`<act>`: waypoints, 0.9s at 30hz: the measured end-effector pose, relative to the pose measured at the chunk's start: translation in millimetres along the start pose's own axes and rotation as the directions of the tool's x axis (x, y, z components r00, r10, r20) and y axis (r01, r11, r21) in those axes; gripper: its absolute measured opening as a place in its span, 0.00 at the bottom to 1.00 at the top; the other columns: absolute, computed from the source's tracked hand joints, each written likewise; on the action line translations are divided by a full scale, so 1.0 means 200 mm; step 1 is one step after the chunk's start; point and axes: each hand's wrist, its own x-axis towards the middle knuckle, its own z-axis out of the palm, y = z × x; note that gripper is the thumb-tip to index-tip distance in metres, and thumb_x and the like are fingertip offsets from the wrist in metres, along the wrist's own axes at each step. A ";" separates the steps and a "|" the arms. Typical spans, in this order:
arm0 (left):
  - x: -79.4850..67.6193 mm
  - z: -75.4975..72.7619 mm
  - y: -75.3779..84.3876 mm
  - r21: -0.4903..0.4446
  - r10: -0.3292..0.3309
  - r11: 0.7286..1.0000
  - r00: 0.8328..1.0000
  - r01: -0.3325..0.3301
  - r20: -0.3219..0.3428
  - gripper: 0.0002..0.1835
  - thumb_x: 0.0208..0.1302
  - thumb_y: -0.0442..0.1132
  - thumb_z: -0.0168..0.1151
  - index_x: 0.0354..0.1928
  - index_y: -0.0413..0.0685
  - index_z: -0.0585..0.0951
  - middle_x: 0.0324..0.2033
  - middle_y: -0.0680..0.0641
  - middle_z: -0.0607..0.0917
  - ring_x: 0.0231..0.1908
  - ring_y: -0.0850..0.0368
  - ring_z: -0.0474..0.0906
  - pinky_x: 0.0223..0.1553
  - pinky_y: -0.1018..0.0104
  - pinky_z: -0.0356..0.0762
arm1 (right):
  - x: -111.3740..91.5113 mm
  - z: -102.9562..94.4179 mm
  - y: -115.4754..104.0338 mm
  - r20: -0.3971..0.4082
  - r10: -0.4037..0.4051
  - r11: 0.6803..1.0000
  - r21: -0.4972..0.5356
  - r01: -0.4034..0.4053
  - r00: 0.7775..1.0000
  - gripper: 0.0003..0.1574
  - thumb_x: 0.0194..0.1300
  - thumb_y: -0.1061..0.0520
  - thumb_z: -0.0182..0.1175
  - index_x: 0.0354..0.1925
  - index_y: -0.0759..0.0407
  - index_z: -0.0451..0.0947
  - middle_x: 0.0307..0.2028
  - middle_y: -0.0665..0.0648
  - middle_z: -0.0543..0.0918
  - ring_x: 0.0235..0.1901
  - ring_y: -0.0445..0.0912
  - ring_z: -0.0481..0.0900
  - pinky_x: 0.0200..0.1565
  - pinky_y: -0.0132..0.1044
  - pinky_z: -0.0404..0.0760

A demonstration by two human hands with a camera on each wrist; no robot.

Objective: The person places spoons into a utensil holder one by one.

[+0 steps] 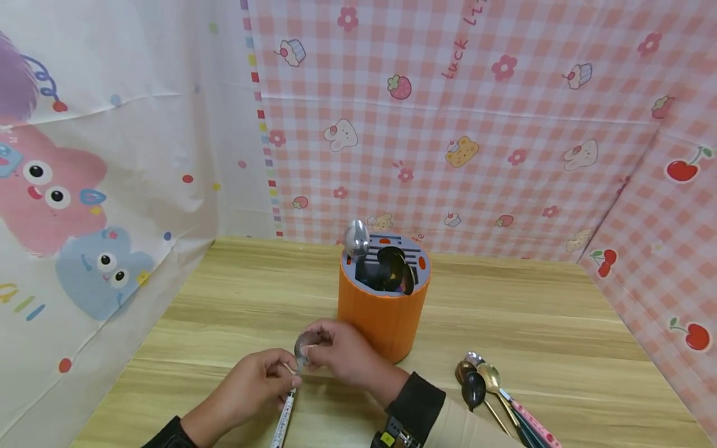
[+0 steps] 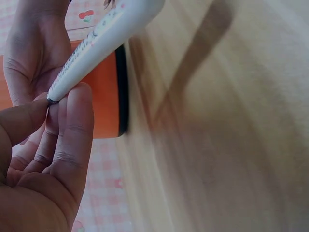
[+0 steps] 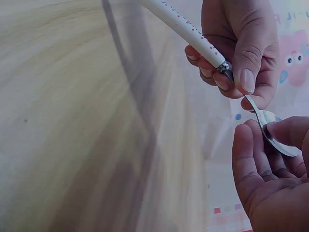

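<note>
A metal spoon with a white patterned handle (image 1: 284, 418) is held between both hands above the table. My left hand (image 1: 254, 379) pinches its neck, just where the white handle (image 3: 190, 36) ends. At the other end, my right hand (image 1: 344, 354) grips the spoon's bowl (image 1: 306, 342), thumb on one face and fingers behind. In the left wrist view the white handle (image 2: 99, 46) slants up from the left fingertips, and the bowl is hidden. Right behind the right hand stands an orange round holder (image 1: 381, 317) with a slotted grey top.
Several dark spoons (image 1: 392, 267) and one silver spoon (image 1: 356, 238) stick up out of the holder. On the table at right lies a loose bunch of spoons, among them a gold spoon (image 1: 490, 376) and a black spoon (image 1: 473, 389). Patterned cloth (image 1: 426, 168) walls the back and sides.
</note>
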 end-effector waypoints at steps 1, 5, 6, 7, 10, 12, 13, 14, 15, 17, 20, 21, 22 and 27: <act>0.00 0.00 0.01 0.000 -0.001 1.000 1.000 0.001 0.000 0.12 0.64 0.37 0.66 0.42 0.35 0.77 0.29 0.39 0.85 0.27 0.52 0.81 0.29 0.51 0.85 | 0.00 0.00 -0.01 0.002 -0.008 1.000 0.006 0.008 1.000 0.12 0.65 0.68 0.59 0.47 0.64 0.78 0.36 0.57 0.82 0.30 0.46 0.81 0.36 0.43 0.86; 0.00 0.00 0.03 0.015 0.003 1.000 1.000 -0.003 -0.012 0.12 0.63 0.38 0.67 0.42 0.37 0.78 0.29 0.40 0.85 0.26 0.51 0.81 0.29 0.51 0.85 | -0.01 -0.02 -0.04 -0.001 -0.027 0.999 0.023 0.027 1.000 0.12 0.66 0.69 0.58 0.48 0.63 0.78 0.37 0.57 0.81 0.30 0.47 0.81 0.37 0.48 0.86; 0.01 0.00 0.04 0.025 0.014 1.000 1.000 -0.014 -0.016 0.12 0.63 0.38 0.67 0.42 0.37 0.78 0.29 0.40 0.85 0.26 0.50 0.81 0.29 0.51 0.84 | -0.01 -0.02 -0.05 0.000 -0.031 0.999 0.025 0.031 1.000 0.12 0.66 0.69 0.58 0.48 0.63 0.78 0.38 0.57 0.81 0.30 0.47 0.80 0.37 0.49 0.86; 0.01 0.00 0.04 0.035 0.025 0.999 1.000 -0.025 -0.019 0.12 0.63 0.39 0.67 0.42 0.37 0.78 0.28 0.40 0.85 0.25 0.49 0.81 0.28 0.51 0.84 | -0.01 -0.02 -0.06 0.000 -0.032 0.999 0.028 0.032 0.999 0.13 0.67 0.69 0.58 0.49 0.63 0.78 0.38 0.57 0.81 0.30 0.48 0.80 0.37 0.49 0.86; 0.01 0.00 0.05 0.040 0.052 0.998 0.998 -0.051 -0.027 0.12 0.64 0.38 0.66 0.43 0.38 0.78 0.28 0.41 0.84 0.24 0.47 0.81 0.27 0.52 0.84 | -0.02 -0.03 -0.08 0.002 -0.037 0.999 0.022 0.037 0.999 0.13 0.67 0.68 0.57 0.49 0.61 0.78 0.38 0.57 0.80 0.30 0.48 0.81 0.36 0.48 0.86; 0.01 0.00 0.06 0.041 0.066 0.997 0.997 -0.065 -0.031 0.12 0.64 0.38 0.66 0.43 0.38 0.78 0.28 0.41 0.84 0.24 0.46 0.81 0.27 0.53 0.84 | -0.02 -0.03 -0.09 0.006 -0.049 0.999 0.013 0.049 0.999 0.12 0.67 0.68 0.57 0.48 0.60 0.78 0.38 0.57 0.80 0.30 0.48 0.80 0.34 0.43 0.86; 0.01 0.00 0.07 0.038 0.063 0.997 0.997 -0.062 -0.033 0.12 0.64 0.38 0.66 0.44 0.38 0.78 0.28 0.42 0.84 0.24 0.46 0.81 0.27 0.53 0.84 | -0.02 -0.04 -0.10 0.007 -0.053 0.999 0.009 0.053 0.999 0.12 0.67 0.69 0.57 0.48 0.60 0.78 0.38 0.57 0.80 0.30 0.48 0.81 0.33 0.42 0.86; 0.01 0.00 0.08 0.037 0.066 0.997 0.997 -0.065 -0.037 0.12 0.64 0.39 0.66 0.44 0.38 0.78 0.28 0.42 0.84 0.24 0.47 0.81 0.27 0.54 0.84 | -0.02 -0.04 -0.11 0.006 -0.057 0.998 0.004 0.057 0.998 0.13 0.67 0.69 0.57 0.47 0.59 0.78 0.38 0.57 0.80 0.30 0.48 0.81 0.33 0.42 0.86; 0.01 0.00 0.09 0.044 0.072 0.997 0.997 -0.070 -0.040 0.13 0.65 0.39 0.66 0.44 0.38 0.78 0.28 0.42 0.84 0.24 0.47 0.81 0.28 0.53 0.84 | -0.02 -0.04 -0.12 0.004 -0.062 0.998 -0.001 0.062 0.998 0.13 0.66 0.69 0.57 0.47 0.59 0.78 0.38 0.57 0.80 0.30 0.48 0.81 0.32 0.41 0.86; 0.01 0.00 0.12 0.060 0.078 0.995 0.995 -0.075 -0.054 0.14 0.64 0.41 0.67 0.44 0.38 0.78 0.28 0.43 0.84 0.24 0.49 0.81 0.28 0.53 0.84 | -0.03 -0.05 -0.14 0.001 -0.076 0.997 -0.008 0.076 0.997 0.14 0.66 0.70 0.56 0.48 0.59 0.78 0.38 0.58 0.80 0.29 0.48 0.81 0.32 0.40 0.86; 0.01 0.01 0.15 0.086 0.089 0.993 0.993 -0.082 -0.079 0.15 0.63 0.43 0.67 0.44 0.39 0.79 0.28 0.43 0.84 0.24 0.50 0.82 0.29 0.51 0.84 | -0.03 -0.06 -0.17 -0.006 -0.093 0.995 -0.036 0.092 0.996 0.14 0.66 0.69 0.56 0.48 0.59 0.78 0.39 0.58 0.79 0.30 0.50 0.81 0.31 0.40 0.86; 0.01 0.01 0.15 0.094 0.090 0.992 0.992 -0.082 -0.086 0.15 0.63 0.43 0.68 0.44 0.39 0.79 0.28 0.43 0.84 0.24 0.50 0.82 0.29 0.50 0.84 | -0.03 -0.06 -0.18 -0.006 -0.100 0.994 -0.046 0.100 0.995 0.14 0.67 0.69 0.57 0.49 0.59 0.78 0.39 0.58 0.79 0.31 0.51 0.81 0.31 0.40 0.86; 0.02 0.00 0.16 0.100 0.089 0.992 0.992 -0.079 -0.093 0.15 0.63 0.44 0.68 0.44 0.40 0.79 0.28 0.44 0.84 0.25 0.50 0.83 0.29 0.50 0.84 | -0.04 -0.07 -0.19 -0.006 -0.105 0.993 -0.056 0.104 0.994 0.13 0.67 0.68 0.57 0.49 0.58 0.78 0.39 0.58 0.79 0.31 0.52 0.81 0.31 0.40 0.86; 0.03 0.00 0.20 0.111 0.096 0.990 0.990 -0.084 -0.107 0.15 0.62 0.45 0.68 0.44 0.41 0.80 0.29 0.44 0.85 0.26 0.50 0.83 0.30 0.51 0.85 | -0.06 -0.08 -0.25 -0.007 -0.136 0.987 -0.085 0.135 0.991 0.11 0.69 0.66 0.58 0.49 0.58 0.78 0.40 0.58 0.80 0.34 0.52 0.81 0.32 0.40 0.86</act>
